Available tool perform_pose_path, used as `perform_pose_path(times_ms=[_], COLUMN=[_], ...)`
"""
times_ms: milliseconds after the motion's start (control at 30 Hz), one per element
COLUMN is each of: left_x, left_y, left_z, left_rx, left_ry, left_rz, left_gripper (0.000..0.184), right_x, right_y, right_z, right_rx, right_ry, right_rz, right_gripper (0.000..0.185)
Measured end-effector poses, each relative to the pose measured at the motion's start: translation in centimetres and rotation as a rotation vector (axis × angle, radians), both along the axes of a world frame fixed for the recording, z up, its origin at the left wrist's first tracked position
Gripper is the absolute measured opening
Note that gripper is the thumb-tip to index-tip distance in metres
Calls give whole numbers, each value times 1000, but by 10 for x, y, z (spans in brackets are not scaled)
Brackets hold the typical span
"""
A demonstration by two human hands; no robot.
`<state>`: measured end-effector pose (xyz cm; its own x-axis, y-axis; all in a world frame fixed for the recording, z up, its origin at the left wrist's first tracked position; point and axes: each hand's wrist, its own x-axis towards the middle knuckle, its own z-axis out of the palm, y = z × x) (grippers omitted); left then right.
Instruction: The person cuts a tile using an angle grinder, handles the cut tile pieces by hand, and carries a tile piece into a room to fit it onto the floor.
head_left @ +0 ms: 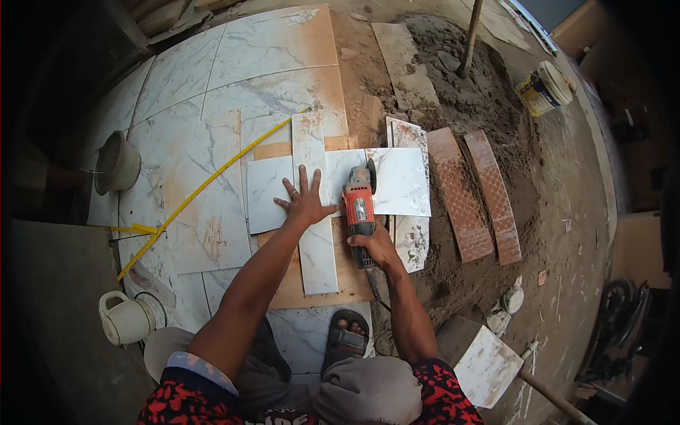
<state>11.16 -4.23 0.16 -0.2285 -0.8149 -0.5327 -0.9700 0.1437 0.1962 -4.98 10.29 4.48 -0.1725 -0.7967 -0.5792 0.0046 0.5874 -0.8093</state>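
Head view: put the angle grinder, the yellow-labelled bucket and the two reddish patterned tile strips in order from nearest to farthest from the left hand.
1. Angle grinder: just right of the left hand.
2. Reddish patterned tile strips: farther right, lying side by side.
3. Yellow-labelled bucket: upper right.

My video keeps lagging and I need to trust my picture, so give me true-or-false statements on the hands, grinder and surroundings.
1. The right hand grips the red grinder. True.
2. The left hand holds the tape measure. False: the left hand rests, fingers spread, on a white tile strip.
3. Two reddish patterned pieces lie right of the grinder. True.
4. The yellow-labelled bucket stands left of the grinder. False: the yellow-labelled bucket is to its right, beyond the dark heap.
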Motion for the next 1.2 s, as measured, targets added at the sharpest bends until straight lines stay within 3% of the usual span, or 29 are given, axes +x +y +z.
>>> perform_pose_path(times_ms=[433,1200], left_x=[0,0], left_y=[-1,0], left_z=[-1,7], left_rx=[-7,0], left_ry=[-8,1], left_rz=[2,12], left_gripper=[118,117], right_x=[-1,1], right_y=[4,8], right_z=[5,3], right_rx=[3,40], right_ry=[-15,-65], right_rz=[35,24], right_gripper=[67,66])
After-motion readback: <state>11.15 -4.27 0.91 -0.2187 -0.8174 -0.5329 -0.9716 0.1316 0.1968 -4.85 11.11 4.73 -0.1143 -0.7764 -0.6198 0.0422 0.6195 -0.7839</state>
